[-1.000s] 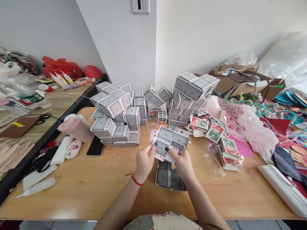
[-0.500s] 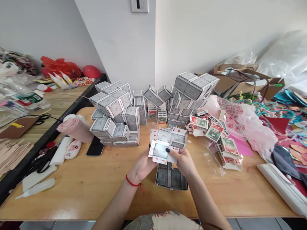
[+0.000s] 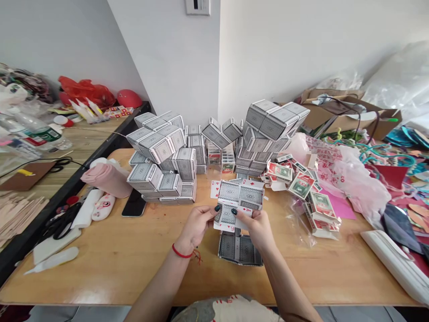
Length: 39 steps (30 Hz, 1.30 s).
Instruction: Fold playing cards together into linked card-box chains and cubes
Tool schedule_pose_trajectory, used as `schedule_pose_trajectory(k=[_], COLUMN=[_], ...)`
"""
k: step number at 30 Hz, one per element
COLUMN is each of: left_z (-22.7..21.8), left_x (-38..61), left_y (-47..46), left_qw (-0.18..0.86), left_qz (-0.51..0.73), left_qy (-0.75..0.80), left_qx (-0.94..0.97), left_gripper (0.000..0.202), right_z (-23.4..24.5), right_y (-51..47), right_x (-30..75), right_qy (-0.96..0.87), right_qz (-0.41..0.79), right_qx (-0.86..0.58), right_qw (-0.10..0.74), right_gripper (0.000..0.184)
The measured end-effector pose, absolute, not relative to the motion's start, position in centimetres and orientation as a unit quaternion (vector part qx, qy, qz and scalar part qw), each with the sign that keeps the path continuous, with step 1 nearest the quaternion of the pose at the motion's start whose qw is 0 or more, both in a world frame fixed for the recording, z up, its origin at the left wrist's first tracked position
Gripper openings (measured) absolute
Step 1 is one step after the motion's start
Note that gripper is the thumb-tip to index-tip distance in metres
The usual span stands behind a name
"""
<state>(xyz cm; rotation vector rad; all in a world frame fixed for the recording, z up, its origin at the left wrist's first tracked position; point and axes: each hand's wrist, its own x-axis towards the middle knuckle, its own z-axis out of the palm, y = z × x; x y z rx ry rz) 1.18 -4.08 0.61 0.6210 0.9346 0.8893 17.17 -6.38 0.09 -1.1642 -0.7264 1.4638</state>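
Observation:
Between my hands is a piece made of playing cards (image 3: 231, 197), patterned grey backs inward and card faces showing at the edges. My left hand (image 3: 197, 223), with a red string on the wrist, pinches its left side, thumb on top. On the right side my right hand (image 3: 258, 226) grips it, thumb pressing near an ace of diamonds. Both hands' fingers underneath are mostly hidden. Just below, on the table (image 3: 134, 268), lies an open-topped card box form (image 3: 241, 250). Behind stand stacked card blocks at the left (image 3: 161, 179) and at the right (image 3: 264, 134).
Loose card boxes (image 3: 301, 185) and a pink-white plastic bag (image 3: 351, 174) lie to the right, near a long white device (image 3: 392, 264). On the left are a phone (image 3: 133, 203), a pink roll (image 3: 109, 179), black scissors (image 3: 67, 219) and a glue bottle (image 3: 55, 259).
My left thumb has come over the top of the card piece's left edge. The near-left card flap, raised and shiny before, now lies flatter. My right hand keeps its grip.

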Motion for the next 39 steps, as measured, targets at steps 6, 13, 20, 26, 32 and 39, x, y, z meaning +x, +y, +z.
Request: schedule_pose_trajectory(k=[6,13,20,26,32,39], left_z=[0.5,0.1,-0.2,-0.1,-0.1,-0.1], left_x=[1.8,1.7,2.1,2.3,2.4,1.9], left_y=[-4.3,-4.2,-4.3,-4.7,-4.8,-4.2], left_qw=[0.575,0.479,0.477,0.455,0.429,0.272], left_qz=[0.447,0.406,0.401,0.426,0.436,0.448], left_qy=[0.534,0.521,0.517,0.517,0.509,0.507], left_qx=[0.429,0.578,0.587,0.586,0.605,0.685], left_gripper=[0.032,0.036,0.041,0.045,0.044,0.041], right_z=[0.4,0.9,1.6,2.0,1.5,1.0], right_y=[-6.4,-6.3,-6.6,-6.7,-6.7,-6.3], right_x=[16.8,16.9,16.9,17.1,17.1,18.2], right_qy=[-0.319,-0.326,-0.314,-0.313,-0.330,-0.517], right_qz=[0.585,0.611,0.622,0.629,0.626,0.417], right_qx=[-0.514,-0.502,-0.488,-0.482,-0.494,-0.632], right_qw=[0.541,0.519,0.526,0.523,0.505,0.400], right_gripper=[0.037,0.041,0.041,0.043,0.037,0.029])
